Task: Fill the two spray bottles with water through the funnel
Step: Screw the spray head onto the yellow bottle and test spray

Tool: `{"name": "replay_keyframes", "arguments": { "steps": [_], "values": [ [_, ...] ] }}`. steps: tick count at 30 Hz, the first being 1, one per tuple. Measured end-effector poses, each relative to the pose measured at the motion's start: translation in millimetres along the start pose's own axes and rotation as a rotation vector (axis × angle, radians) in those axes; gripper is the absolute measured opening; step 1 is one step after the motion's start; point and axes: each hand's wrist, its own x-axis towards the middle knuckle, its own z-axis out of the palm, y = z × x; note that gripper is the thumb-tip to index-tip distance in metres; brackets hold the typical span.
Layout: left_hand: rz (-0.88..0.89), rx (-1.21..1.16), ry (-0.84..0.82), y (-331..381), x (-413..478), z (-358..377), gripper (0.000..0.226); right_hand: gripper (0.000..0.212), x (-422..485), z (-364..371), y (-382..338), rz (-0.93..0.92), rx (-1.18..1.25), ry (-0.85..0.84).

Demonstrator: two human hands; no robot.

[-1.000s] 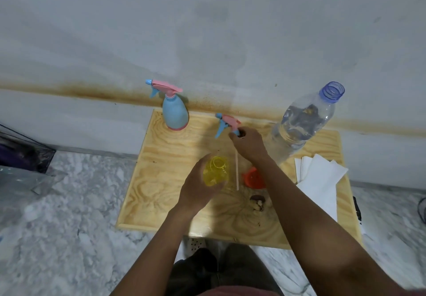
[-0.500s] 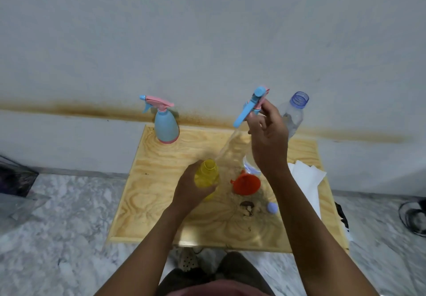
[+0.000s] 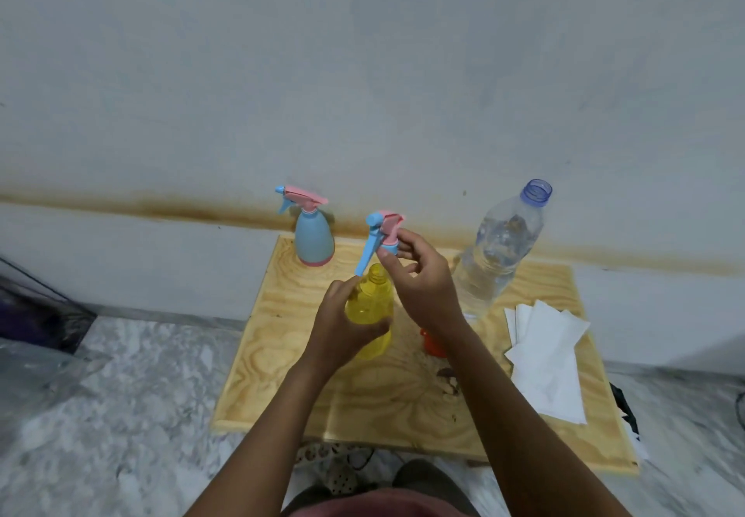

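At frame centre the left hand (image 3: 342, 327) wraps the upright yellow bottle (image 3: 371, 307), its neck open. Just above it, the right hand (image 3: 423, 287) pinches the spray head (image 3: 383, 234), trigger hanging down-left. The orange funnel (image 3: 431, 343) sits lower right, under the right wrist, nearer that hand. Only 1 bottle is opened.

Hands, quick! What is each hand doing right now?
Left hand: closed around the yellow spray bottle, holding it upright.
Right hand: closed on the spray head, holding it just above the bottle's open neck.
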Motion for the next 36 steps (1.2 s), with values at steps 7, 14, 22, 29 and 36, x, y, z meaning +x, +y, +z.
{"name": "replay_keyframes", "arguments": {
  "steps": [7,14,22,29,36],
  "values": [
    [-0.021,-0.044,0.044,8.4,0.3,-9.9,0.069,0.029,-6.4,10.2,3.1,0.007,-0.059,-0.087],
    [-0.050,-0.112,0.048,15.3,0.3,-14.8,0.061,0.034,-11.4,14.0,3.6,0.007,-0.045,-0.063],
    [0.018,-0.125,0.035,30.4,-1.8,-20.0,0.059,0.021,-5.6,9.1,-1.1,0.051,0.110,-0.091],
    [0.030,-0.183,0.034,39.2,0.8,-24.0,0.062,0.030,-7.4,11.9,-14.1,0.046,0.177,-0.102],
    [-0.007,-0.368,0.056,53.1,-1.4,-30.9,0.054,0.024,-7.7,14.1,-14.4,0.066,0.241,-0.093]
  ]
}}
